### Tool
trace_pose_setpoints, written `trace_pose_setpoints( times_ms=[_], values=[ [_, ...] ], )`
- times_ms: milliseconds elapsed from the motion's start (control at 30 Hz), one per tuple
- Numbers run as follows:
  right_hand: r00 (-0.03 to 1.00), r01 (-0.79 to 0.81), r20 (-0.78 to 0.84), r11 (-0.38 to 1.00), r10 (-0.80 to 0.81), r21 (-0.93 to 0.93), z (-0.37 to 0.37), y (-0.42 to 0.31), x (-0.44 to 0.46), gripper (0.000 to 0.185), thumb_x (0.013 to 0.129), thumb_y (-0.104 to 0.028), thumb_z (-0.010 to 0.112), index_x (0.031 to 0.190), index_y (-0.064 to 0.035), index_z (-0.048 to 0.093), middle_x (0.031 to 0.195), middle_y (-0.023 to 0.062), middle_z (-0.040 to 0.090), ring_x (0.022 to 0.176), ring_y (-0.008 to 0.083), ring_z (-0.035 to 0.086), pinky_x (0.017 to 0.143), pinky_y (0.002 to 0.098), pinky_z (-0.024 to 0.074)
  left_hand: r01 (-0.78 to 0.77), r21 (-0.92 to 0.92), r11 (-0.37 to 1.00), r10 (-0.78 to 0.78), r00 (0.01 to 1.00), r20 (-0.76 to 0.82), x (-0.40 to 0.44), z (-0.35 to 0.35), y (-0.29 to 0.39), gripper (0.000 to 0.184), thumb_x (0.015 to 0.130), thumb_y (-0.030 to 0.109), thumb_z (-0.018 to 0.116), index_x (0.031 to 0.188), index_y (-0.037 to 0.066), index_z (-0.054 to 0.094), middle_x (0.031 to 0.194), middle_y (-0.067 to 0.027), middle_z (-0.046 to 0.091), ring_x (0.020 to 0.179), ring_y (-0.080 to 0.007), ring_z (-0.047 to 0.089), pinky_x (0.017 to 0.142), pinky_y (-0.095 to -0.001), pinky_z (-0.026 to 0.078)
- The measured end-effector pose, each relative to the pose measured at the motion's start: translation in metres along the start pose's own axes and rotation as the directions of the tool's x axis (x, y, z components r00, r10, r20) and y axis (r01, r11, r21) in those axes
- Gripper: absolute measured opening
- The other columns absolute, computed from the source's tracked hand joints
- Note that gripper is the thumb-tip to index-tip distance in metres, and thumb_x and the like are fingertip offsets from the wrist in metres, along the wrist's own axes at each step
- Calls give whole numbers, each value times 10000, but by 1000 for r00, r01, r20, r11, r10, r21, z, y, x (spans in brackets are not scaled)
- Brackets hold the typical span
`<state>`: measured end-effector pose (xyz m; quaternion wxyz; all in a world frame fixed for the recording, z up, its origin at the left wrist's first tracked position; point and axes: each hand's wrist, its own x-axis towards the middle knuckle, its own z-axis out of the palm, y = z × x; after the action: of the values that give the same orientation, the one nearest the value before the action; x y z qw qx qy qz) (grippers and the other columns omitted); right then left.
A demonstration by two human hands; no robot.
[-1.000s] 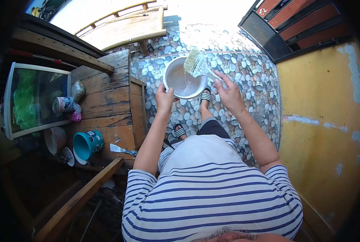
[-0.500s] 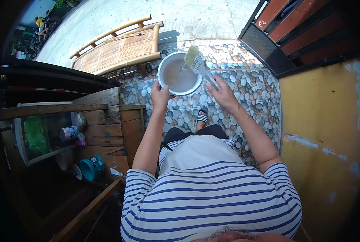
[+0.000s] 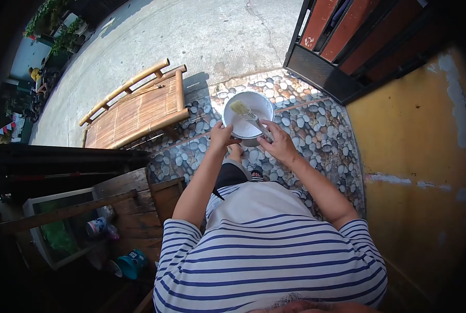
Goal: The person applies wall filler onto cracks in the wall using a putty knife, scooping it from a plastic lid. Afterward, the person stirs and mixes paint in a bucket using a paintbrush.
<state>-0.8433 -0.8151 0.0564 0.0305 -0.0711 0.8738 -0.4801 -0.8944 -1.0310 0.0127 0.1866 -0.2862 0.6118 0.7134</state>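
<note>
In front of me my left hand (image 3: 222, 135) is closed on the left rim of a white bucket (image 3: 261, 99), its thumb at the edge. The inside looks pale; how much liquid is in it I cannot tell. My right hand (image 3: 279, 144) grips the handle of a wide paintbrush (image 3: 248, 116) at the bucket's near right side. The brush slants across the opening, with its pale bristles up and to the left. Whether the right fingers also touch the bucket is unclear.
On the left stands a bamboo bench (image 3: 139, 112), with a wooden cabinet (image 3: 123, 208), a glass tank (image 3: 61, 229) and a teal tub (image 3: 132, 263) nearer. A gate (image 3: 337, 57) and a yellow wall (image 3: 405, 141) line the right. Pebble-patterned tiles (image 3: 316, 135) cover the floor.
My view has turned and moved forward a little, and one leg has stepped ahead. The bucket sits lower and further right. The brush has shifted from the bucket's right edge to over its opening.
</note>
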Motion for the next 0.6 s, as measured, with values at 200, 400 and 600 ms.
trace_pose_setpoints(
  times_ms=[200,400,600],
  values=[
    [969,84,-231,996,-89,-29,-3,24,86,380,905,-247,697,1186,-16,586,1019,185,643,929,361,646,774,436,521,26,-37,999,-23,997,77,109,26,48,541,887,19,546,1403,-66,405,1124,-254,624,856,-381,719,685,-484,663],
    [994,-68,-95,983,52,-168,2,18,228,299,959,-294,619,991,1,587,977,240,654,878,437,636,711,492,485,-105,-14,994,105,994,37,200,-9,121,488,886,4,542,1369,-13,483,1178,-166,639,959,-270,698,681,-423,670],
    [967,-70,174,852,186,-520,14,-12,380,216,876,-111,546,998,36,647,917,235,705,888,421,688,781,496,550,-217,109,970,215,976,29,296,-21,192,534,878,-4,553,1406,-6,472,1235,-156,634,966,-230,698,623,-346,661]
  ],
)
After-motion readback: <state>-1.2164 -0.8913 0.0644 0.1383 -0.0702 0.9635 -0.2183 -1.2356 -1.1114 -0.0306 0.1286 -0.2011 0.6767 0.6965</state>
